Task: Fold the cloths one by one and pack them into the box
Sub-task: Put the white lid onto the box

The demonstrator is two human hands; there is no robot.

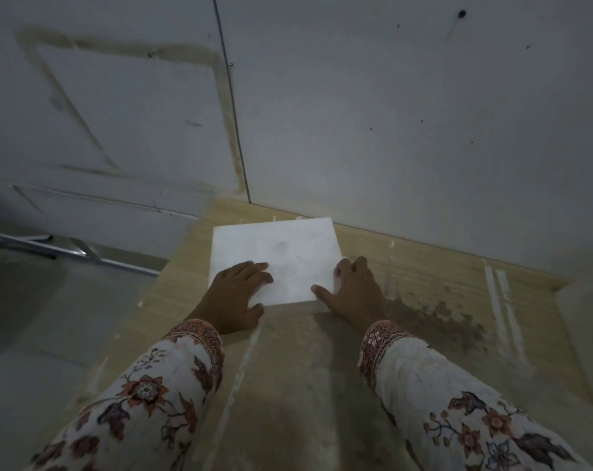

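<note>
A white cloth (281, 253), folded into a flat square, lies on the wooden table (322, 368) close to the wall. My left hand (235, 294) lies flat on the cloth's near left corner, fingers straight and spread, thumb at the front edge. My right hand (351, 290) is at the near right corner: its thumb lies on top of the cloth and its fingers curl over the right edge. No box is in view.
A grey wall (390, 113) rises right behind the table. The table's left edge (152, 294) drops to a tiled floor, where a metal frame (67, 249) lies. Dark stains (441, 317) and white streaks (502, 307) mark the tabletop to the right.
</note>
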